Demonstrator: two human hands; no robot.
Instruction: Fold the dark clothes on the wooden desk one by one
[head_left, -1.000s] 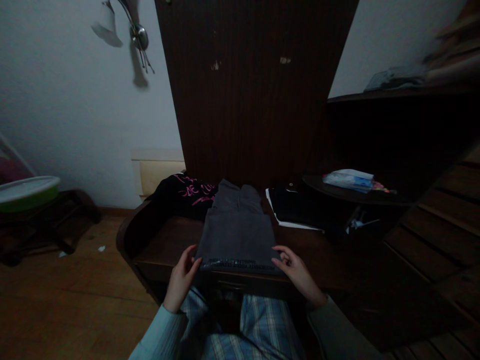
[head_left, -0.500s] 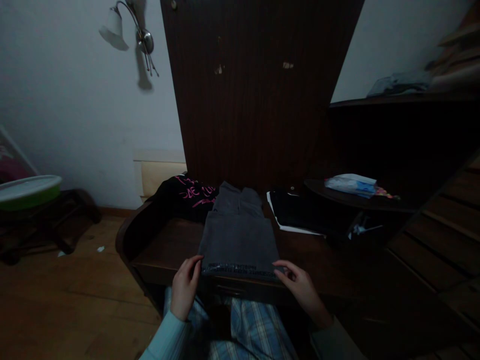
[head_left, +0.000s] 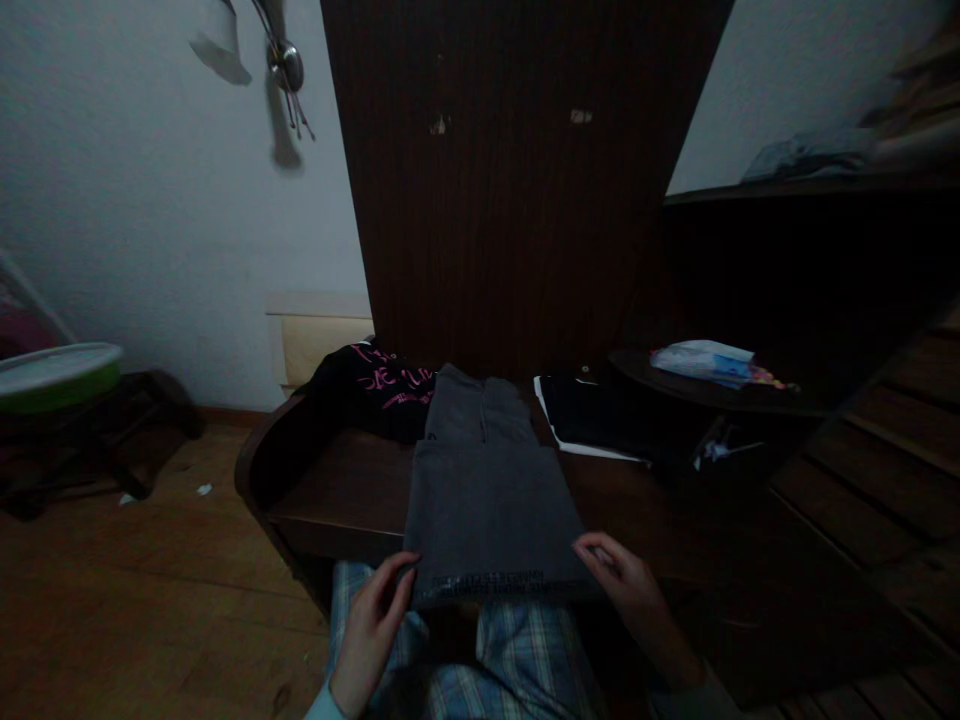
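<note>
A grey garment (head_left: pixel 491 490) with a band of dark lettering along its near edge lies partly folded over the dark wooden desk. Its near end hangs past the desk's front edge, above the lap. My left hand (head_left: pixel 375 615) pinches the near left corner between thumb and fingers. At the near right corner, my right hand (head_left: pixel 619 575) grips the cloth in the same way. Beyond the near panel, a narrower folded part (head_left: pixel 480 410) of the garment stretches toward the back board. Whether it is a shirt or trousers, I cannot tell.
A black garment with pink lettering (head_left: pixel 390 385) is heaped at the back left of the desk (head_left: pixel 337 490). Black cloth (head_left: pixel 592 415) rests over something white on the right. A plastic packet (head_left: pixel 705 362) sits on the side shelf. A green basin (head_left: pixel 60 378) stands far left.
Both hands have drawn the near edge of the grey garment toward me and down, past the desk's front edge. The near panel now shows longer. The view has shifted slightly.
</note>
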